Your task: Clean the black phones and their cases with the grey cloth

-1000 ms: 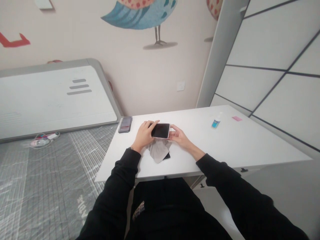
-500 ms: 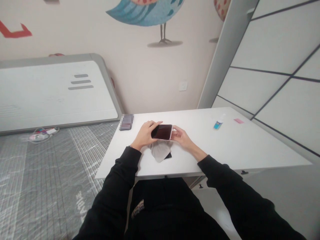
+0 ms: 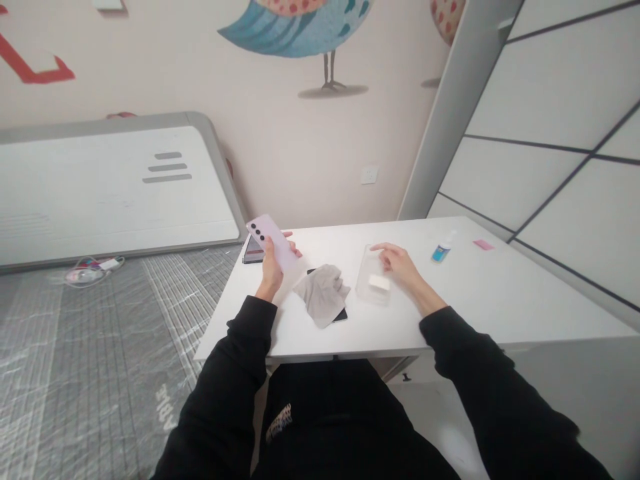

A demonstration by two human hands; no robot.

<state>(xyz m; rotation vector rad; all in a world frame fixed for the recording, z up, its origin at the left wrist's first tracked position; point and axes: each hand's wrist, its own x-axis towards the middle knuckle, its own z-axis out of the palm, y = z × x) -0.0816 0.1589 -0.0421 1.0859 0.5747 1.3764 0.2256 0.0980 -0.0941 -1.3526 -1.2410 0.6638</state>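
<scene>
Phone (image 3: 281,249) moved left, clasped by left fingers (image 3: 270,252); right fingers (image 3: 389,248) at case (image 3: 366,272), grip unclear.

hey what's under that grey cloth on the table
A flat, dark object pokes from under the cloth at lower right, a dark edge at upper left; the rest is covered.

A pale pinkish wall (image 3: 295,160) fills the far side, a blue painted bird (image 3: 300,33) above a white socket (image 3: 369,175). On the left, a grey-framed white panel (image 3: 100,193) stands behind a grey striped surface (image 3: 100,347), possibly a plastic-wrapped mattress. Right of the white tabletop (image 3: 500,287) rise dark-lined white panels (image 3: 545,100).
</scene>
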